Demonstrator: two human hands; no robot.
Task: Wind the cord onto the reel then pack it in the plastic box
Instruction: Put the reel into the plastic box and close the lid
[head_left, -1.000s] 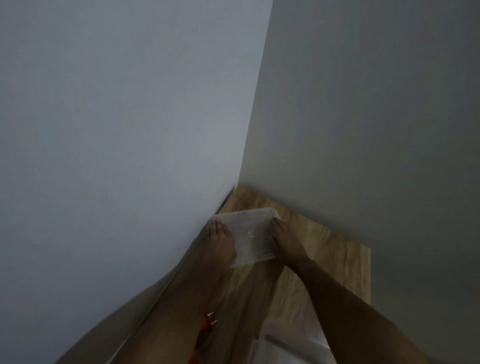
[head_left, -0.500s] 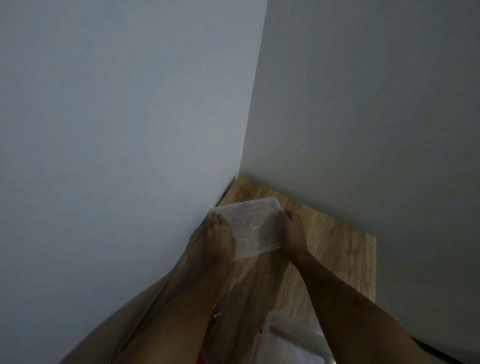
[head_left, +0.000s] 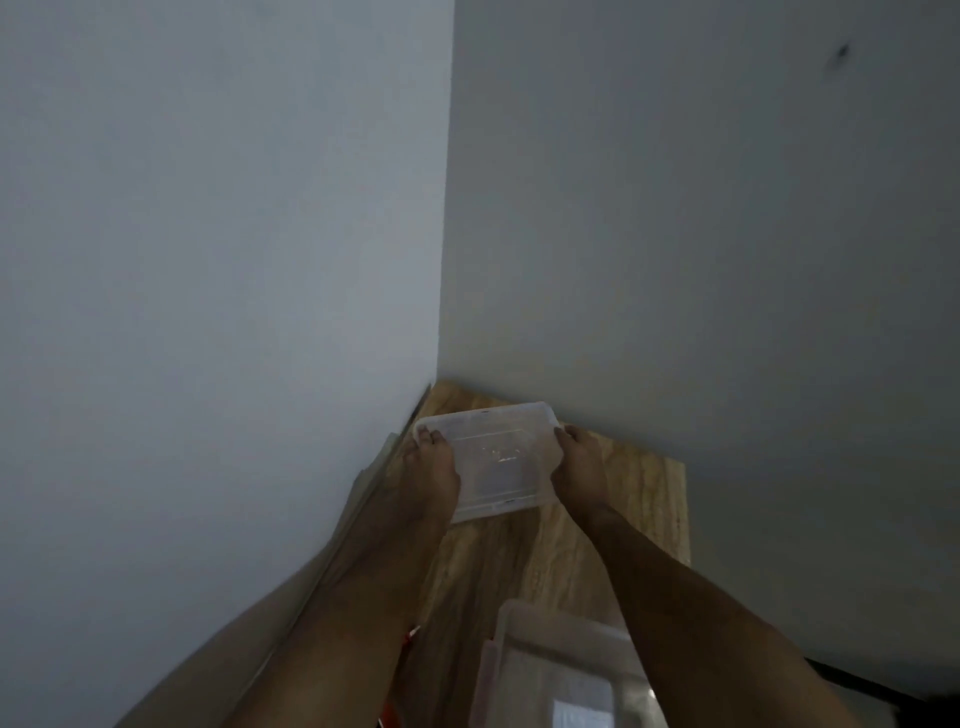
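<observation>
The wooden tabletop (head_left: 639, 493) runs into a corner where the left wall (head_left: 208, 260) and the back wall (head_left: 675, 208) meet; its right edge drops off at about 3 o'clock of the hands, leaving a narrow strip of bare wood there and a longer bare stretch toward 6 o'clock; the translucent plastic lid (head_left: 493, 457), a flat rounded rectangle with a raised inner panel, sits tilted near the far corner, close to both walls; the left hand (head_left: 434, 473) grips its left edge, fingers curled over the rim; the right hand (head_left: 579, 462) grips its right edge in the same way; no writing can be read on it, only small dark marks too blurred to tell; at 6 o'clock the plastic box (head_left: 519, 639), clear and smooth with a thick rim, stands open near the bottom of the view, partly behind the right forearm; a small red thing (head_left: 408, 636) peeks out beside the left forearm, whether reel or cord I cannot tell; the wood shows pale, streaked grain.
</observation>
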